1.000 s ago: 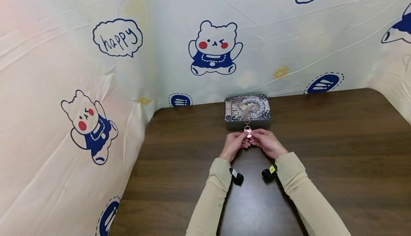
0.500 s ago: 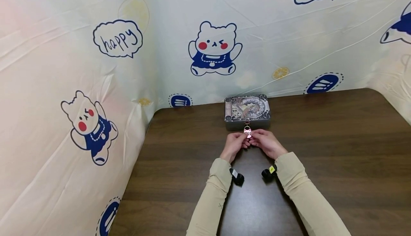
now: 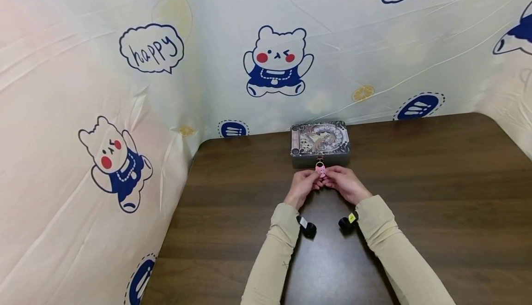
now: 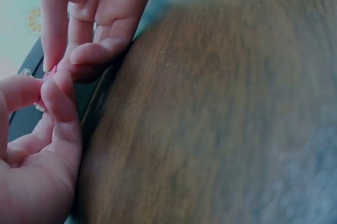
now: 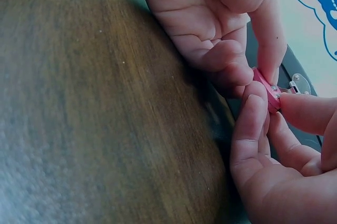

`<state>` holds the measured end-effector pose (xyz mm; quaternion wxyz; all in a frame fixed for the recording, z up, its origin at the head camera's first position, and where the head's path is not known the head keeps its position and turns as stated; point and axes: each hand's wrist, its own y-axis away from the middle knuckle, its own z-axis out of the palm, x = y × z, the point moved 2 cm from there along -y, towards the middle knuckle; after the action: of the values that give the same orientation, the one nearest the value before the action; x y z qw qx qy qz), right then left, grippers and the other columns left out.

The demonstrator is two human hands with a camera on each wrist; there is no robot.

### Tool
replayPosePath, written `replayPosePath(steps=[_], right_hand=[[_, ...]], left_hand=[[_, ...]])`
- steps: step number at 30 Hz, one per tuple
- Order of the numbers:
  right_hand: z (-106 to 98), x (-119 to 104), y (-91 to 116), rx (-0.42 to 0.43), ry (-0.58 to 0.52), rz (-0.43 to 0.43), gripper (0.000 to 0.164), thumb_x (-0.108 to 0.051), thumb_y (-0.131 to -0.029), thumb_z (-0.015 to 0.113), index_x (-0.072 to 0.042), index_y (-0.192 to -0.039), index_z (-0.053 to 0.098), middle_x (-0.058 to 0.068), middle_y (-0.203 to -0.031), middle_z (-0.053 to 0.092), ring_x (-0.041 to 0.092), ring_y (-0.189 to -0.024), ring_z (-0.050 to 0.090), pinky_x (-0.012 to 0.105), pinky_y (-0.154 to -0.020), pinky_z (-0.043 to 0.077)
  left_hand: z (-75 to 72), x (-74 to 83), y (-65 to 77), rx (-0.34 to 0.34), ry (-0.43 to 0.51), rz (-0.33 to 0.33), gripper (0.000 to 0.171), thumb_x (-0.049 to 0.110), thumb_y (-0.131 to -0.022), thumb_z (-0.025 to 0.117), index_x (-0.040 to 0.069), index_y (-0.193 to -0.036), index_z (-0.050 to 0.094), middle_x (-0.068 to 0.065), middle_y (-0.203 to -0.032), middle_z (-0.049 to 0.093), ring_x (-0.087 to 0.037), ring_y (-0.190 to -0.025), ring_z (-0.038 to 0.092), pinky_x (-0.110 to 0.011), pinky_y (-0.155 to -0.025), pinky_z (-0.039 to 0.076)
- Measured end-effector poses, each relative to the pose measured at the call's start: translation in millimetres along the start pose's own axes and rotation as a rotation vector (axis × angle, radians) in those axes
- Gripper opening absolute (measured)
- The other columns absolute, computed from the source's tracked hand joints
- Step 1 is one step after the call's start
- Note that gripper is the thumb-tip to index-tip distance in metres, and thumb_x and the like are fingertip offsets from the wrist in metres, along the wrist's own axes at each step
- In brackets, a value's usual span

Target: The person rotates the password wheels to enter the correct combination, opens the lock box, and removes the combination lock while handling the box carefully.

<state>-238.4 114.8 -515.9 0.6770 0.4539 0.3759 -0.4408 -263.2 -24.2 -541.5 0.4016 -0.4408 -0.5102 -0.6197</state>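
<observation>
A small pink padlock [image 3: 320, 170] with a printed face hangs by its shackle at the front latch of a dark tin box [image 3: 299, 162]. From the left, my left hand [image 3: 302, 188] pinches the padlock's edge between thumb and fingers. Opposite it, my right hand [image 3: 347, 185] pinches the other edge, with the two sets of fingertips nearly meeting below. In the right wrist view, the pink padlock body [image 5: 271, 89] shows edge-on between the fingers, close to the metal latch [image 5: 299, 84]. Fingers hide much of the padlock in the left wrist view.
The box has an ornate picture on its lid and stands at the back edge of a brown wooden table [image 3: 436, 194]. Behind it hangs a pale curtain [image 3: 332, 14] with bear prints, which also runs down the left side.
The padlock's face has lost its bright glare and now shows plain pink, as if tilted slightly. Both hands keep their pinch in nearly the same place, and the box has not moved.
</observation>
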Motion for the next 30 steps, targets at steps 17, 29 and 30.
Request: replayPosePath(steps=[17, 29, 30], right_hand=[[-1.3, 1.2, -2.4, 0.01, 0.01, -0.002, 0.016, -0.002, -0.099, 0.043, 0.008, -0.111, 0.049, -0.002, -0.08, 0.061, 0.005, -0.072, 0.061, 0.015, -0.068, 0.053], [-1.4, 1.1, -1.7, 0.015, 0.017, 0.003, 0.017, -0.003, -0.1, 0.043, 0.008, -0.111, 0.049, -0.002, -0.081, 0.06, 0.005, -0.072, 0.061, 0.015, -0.068, 0.053], [-1.4, 1.0, -1.7, 0.016, 0.017, 0.004, 0.016, -0.003, -0.1, 0.043, 0.008, -0.111, 0.049, -0.002, -0.081, 0.06, 0.005, -0.071, 0.061, 0.015, -0.068, 0.053]], left_hand=[[-2.1, 0.4, -0.1, -0.043, 0.062, 0.021, 0.023, -0.002, -0.09, 0.057, -0.015, -0.107, 0.063, 0.001, -0.068, 0.06, -0.005, -0.056, 0.057, -0.014, -0.053, 0.048], [-3.2, -0.3, 1.5, -0.024, 0.113, 0.019, 0.02, -0.002, -0.089, 0.055, -0.014, -0.103, 0.064, 0.0, -0.068, 0.062, -0.006, -0.055, 0.058, -0.015, -0.052, 0.05], [-3.4, -0.7, 1.3, -0.015, 0.117, 0.018, 0.02, -0.001, -0.089, 0.055, -0.013, -0.101, 0.065, -0.001, -0.068, 0.062, -0.007, -0.055, 0.058, -0.016, -0.052, 0.05]])
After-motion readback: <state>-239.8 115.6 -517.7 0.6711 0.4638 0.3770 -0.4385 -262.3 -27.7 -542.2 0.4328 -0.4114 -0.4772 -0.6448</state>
